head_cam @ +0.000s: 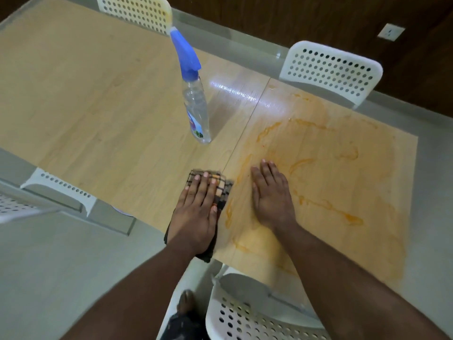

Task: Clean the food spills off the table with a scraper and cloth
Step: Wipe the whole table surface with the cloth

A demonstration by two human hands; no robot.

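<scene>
Spills (318,168) smeared orange across the right half of the table (85,94), from seam to right edge, reaching the near edge. Risks: dragging the cloth (221,186) through wet streaks and only spreading them thinner; smearing with the bare right palm; knocking over the spray bottle (196,111) standing just past the seam. Left hand (196,212) flat, fingers straight, pressing cloth at the near edge, just left of the smears. Right hand (272,195) flat and spread, holding nothing, lying directly on the spill. No scraper in view.
</scene>
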